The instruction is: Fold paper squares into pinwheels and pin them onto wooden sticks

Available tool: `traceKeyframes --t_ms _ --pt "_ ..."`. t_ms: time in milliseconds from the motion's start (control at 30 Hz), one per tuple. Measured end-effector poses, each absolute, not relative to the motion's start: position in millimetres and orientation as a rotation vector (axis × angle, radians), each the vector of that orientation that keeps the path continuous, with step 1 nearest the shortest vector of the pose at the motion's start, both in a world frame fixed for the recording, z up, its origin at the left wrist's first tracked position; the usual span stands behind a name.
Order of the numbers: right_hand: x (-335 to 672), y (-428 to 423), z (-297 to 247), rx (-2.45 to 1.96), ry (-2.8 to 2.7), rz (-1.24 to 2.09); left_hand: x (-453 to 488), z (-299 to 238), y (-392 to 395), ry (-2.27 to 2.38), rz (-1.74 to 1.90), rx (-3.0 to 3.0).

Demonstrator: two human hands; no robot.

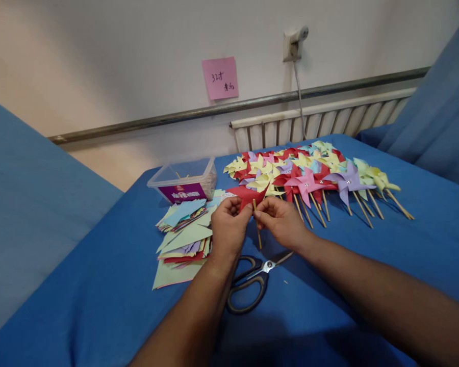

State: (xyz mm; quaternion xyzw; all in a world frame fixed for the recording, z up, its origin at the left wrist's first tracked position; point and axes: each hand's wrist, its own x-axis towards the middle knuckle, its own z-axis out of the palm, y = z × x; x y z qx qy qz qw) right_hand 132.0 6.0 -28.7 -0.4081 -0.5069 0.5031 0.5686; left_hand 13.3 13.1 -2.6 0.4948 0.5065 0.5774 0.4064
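My left hand [231,221] is closed on a red paper pinwheel [248,194], thumb in front and fingers behind it. Against the back of the pinwheel stands a thin wooden stick [259,237], nearly upright. The fingers of my right hand [279,219] pinch that stick close to its upper end. Below both hands lie scissors [268,266] with dark handles, their blades pointing to the upper right. Whether a pin joins stick and paper is hidden by my fingers.
Many finished pinwheels [306,184] on sticks are heaped at the back right. Stacks of coloured paper [187,237] lie left of my hands, before a clear plastic box [183,176] with a purple label. A blue cloth [110,285] covers the table, which meets a wall with a radiator [325,120].
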Motion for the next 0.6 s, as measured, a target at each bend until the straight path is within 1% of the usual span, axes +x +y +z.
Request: traceKeyframes --t_ms 333,600 --pt "132.9 6.9 -35.4 -1.026 -1.258 1.159 11.7 0.2 11.9 1.330 1.435 1.284" --pt "134.3 9.1 -34.2 -0.983 -1.234 1.145 10.3 -2.2 15.1 1.264 1.401 1.137"
